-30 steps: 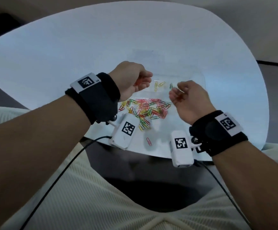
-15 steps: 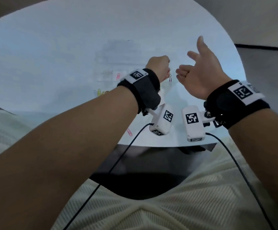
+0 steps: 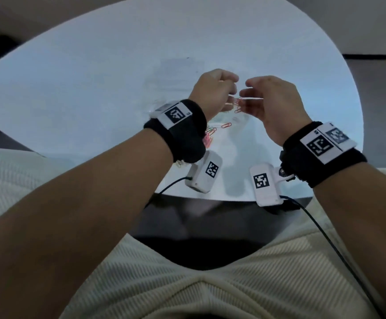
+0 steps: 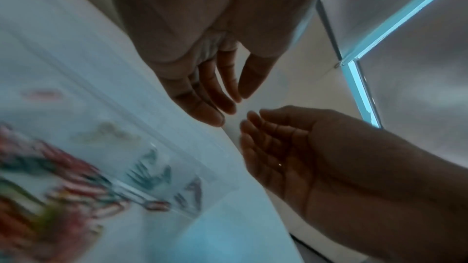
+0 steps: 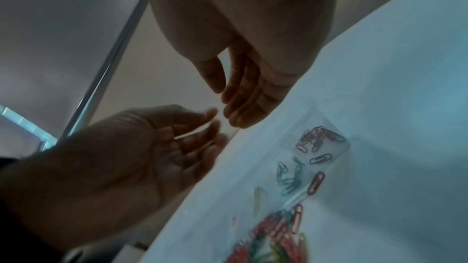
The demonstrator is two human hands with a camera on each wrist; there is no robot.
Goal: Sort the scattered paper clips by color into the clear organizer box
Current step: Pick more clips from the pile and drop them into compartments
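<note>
Now both hands (image 3: 242, 97) lower than before, relaxed and empty, fingertips close above the organizer box (image 5: 321, 159).

Paper clips (image 4: 38, 197) blurred, left wrist view

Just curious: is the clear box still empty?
No. The clear organizer box already holds red clips and green clips in separate compartments.

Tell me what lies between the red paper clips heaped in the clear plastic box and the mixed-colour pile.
Right wrist view: a few dark green paper clips and one lone red paper clip lie there.
</note>
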